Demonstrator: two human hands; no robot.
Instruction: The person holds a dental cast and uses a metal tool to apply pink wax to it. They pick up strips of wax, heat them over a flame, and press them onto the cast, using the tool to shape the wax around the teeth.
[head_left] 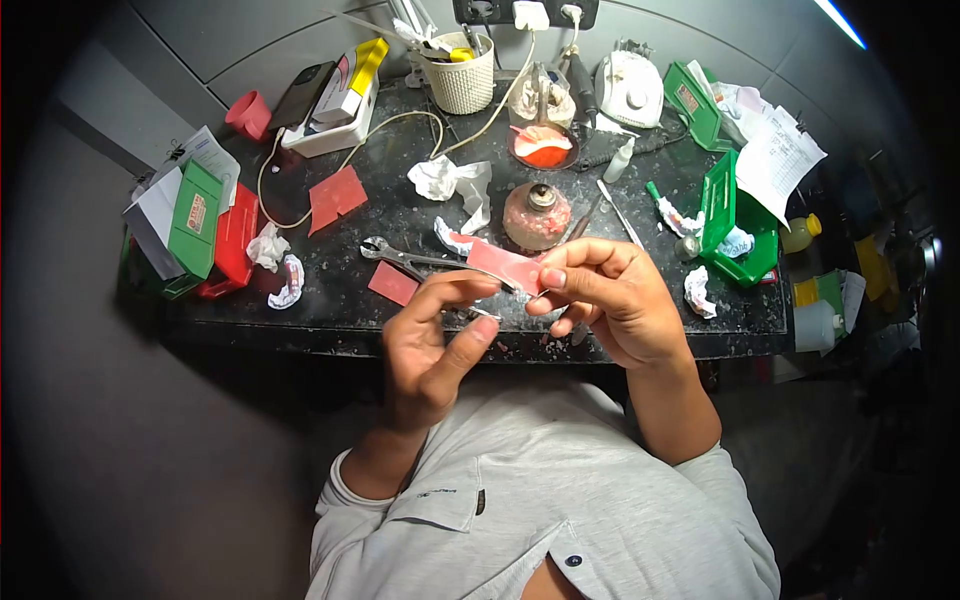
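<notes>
My right hand (610, 295) pinches something small between thumb and fingertips; a thin wire-like piece shows there, but I cannot make it out fully. Close on its left, my left hand (435, 345) has its thumb and fingers apart, with nothing clearly held. Behind both hands lies a pink sheet (505, 265), partly covered by the fingers. Metal pliers (410, 258) lie behind the left hand, beside a smaller pink piece (393, 284). A white cast (452, 238) touches the pink sheet's left end. A round glass burner (537, 216) stands just beyond the hands.
Green and red boxes (235, 240) stand at left, an open green box (735, 225) at right. Crumpled tissue (455, 185), a dish with orange-red material (543, 148), a small bottle (620, 160) and a tool cup (463, 80) occupy the back. Casts (288, 283) lie on both sides.
</notes>
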